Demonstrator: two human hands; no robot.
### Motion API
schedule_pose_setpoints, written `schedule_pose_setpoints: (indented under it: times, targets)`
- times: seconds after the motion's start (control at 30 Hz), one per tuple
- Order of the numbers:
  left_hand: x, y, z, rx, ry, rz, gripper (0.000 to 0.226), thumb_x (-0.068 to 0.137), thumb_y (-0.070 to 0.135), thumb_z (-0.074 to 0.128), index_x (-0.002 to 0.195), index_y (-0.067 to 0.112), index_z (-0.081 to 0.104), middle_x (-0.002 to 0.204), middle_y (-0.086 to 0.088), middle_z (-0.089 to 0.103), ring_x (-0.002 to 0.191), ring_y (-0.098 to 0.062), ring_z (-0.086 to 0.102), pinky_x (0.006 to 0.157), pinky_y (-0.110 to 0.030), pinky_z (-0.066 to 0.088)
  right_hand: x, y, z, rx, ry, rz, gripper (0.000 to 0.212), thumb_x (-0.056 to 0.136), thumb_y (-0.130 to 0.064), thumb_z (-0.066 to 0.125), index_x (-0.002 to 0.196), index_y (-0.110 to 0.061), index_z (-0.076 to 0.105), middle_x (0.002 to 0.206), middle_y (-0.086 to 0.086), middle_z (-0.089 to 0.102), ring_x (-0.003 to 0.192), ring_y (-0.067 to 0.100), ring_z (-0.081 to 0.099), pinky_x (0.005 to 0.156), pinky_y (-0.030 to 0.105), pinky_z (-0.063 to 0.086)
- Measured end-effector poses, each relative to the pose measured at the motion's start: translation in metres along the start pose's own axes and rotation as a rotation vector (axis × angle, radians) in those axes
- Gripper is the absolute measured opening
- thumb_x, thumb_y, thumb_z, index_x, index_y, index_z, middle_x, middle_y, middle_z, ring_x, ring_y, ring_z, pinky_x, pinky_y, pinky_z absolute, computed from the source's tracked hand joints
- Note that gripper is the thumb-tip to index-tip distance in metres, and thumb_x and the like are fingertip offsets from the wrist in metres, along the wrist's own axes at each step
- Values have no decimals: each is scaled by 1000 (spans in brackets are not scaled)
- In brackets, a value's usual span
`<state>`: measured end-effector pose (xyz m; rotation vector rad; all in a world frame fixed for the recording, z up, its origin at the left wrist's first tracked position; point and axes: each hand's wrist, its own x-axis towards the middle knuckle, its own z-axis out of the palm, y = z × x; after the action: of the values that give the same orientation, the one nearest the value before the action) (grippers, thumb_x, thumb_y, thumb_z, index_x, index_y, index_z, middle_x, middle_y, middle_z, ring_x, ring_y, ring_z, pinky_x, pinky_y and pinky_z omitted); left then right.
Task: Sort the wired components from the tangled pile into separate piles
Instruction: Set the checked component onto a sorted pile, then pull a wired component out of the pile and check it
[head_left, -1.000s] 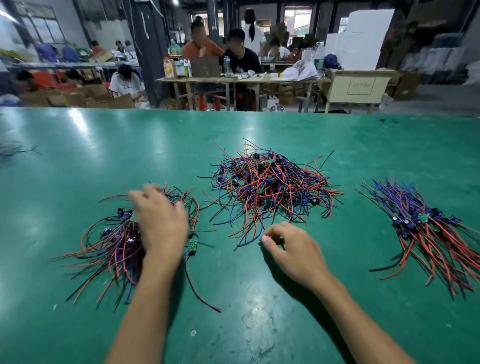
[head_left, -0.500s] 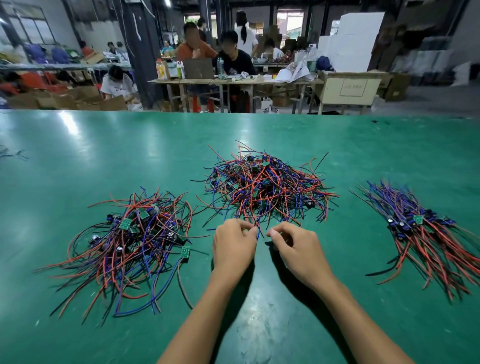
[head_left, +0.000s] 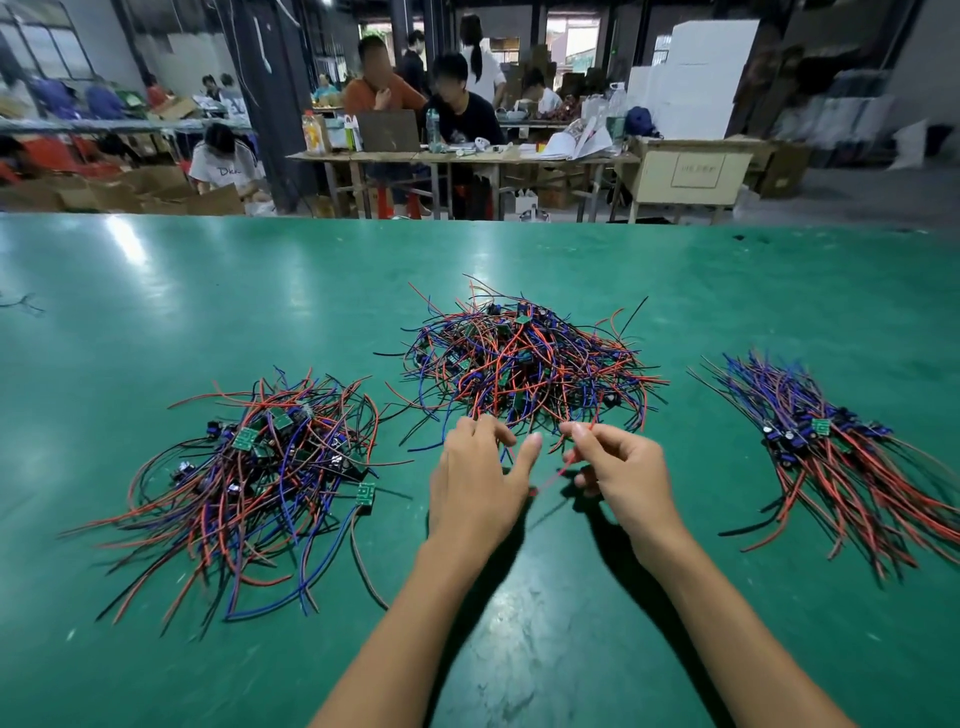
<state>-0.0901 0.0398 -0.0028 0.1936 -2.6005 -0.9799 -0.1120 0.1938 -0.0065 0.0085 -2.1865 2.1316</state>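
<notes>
At 12 o'clock on the green counter (head_left: 156, 291) sits the tangled pile (head_left: 524, 358), sorted piles at 9 (head_left: 249, 483) and 3 o'clock (head_left: 852, 457). My right hand (head_left: 621, 467) pinches a thin red wire (head_left: 558, 474) at the pile's near edge; my left hand (head_left: 475, 478) has fingers loosely spread on the fringe, its grip holding nothing I can see. I judge these light, floppy and snag-prone; better to hold one by its small green board and draw slowly, not by the lead.
</notes>
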Motion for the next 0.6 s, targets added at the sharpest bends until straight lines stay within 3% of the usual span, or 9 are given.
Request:
schedule_pose_setpoints:
  times: [0.07,0.13,0.23,0.3,0.37,0.43,0.53,0.6]
  targets:
    - [0,-5,0,170,-17,-7,36,99,54,50,113,21,54,112,0,48,105,-22,55,81,-35,42,3,4,-4,-224,84,-77,25,97,-33,68,79,-17,76,61,-3,68,47,7,55,52,22,46]
    - [1,-9,1,292,-44,-32,37,99,50,53,120,19,53,118,-3,48,111,-24,54,82,-35,42,4,4,-8,-425,140,-147,17,93,-36,71,82,-25,78,60,-8,69,53,5,61,59,23,49]
    - [1,-7,-2,310,-21,-63,27,101,43,54,115,20,59,114,-2,60,107,-25,61,78,-35,43,1,4,-7,-507,120,-196,13,90,-35,74,97,-26,81,67,-5,73,68,11,70,72,25,54]
    - [0,-6,-6,262,-6,-81,19,99,39,57,106,24,67,103,4,69,99,-23,65,75,-32,43,1,3,-3,-459,86,-178,11,91,-34,74,97,-27,80,65,-4,73,61,6,68,65,23,53]
    - [-1,-4,-10,132,-22,-108,17,96,40,62,98,27,73,88,11,72,90,-18,67,72,-29,45,0,0,-1,-320,66,-124,11,93,-30,73,98,-22,79,63,-2,73,49,1,59,53,17,46]
    - [-1,0,-14,-144,-75,-140,15,91,40,68,91,28,77,75,14,71,77,-10,67,68,-24,49,-1,-3,0,-90,54,-24,13,93,-25,73,101,-15,77,64,3,72,44,5,53,43,17,41]
    - [0,8,-20,-646,-222,-184,8,88,29,76,85,22,80,71,11,74,65,0,65,61,-12,48,-2,-12,-1,120,21,133,15,92,-25,73,101,-13,76,67,2,72,45,8,51,43,17,40]
    - [0,13,-24,-778,-330,-155,5,88,23,77,84,20,80,70,10,73,63,2,61,59,-7,44,-1,-17,-3,193,-33,212,16,91,-24,72,100,-11,75,78,1,76,50,7,56,46,16,44]
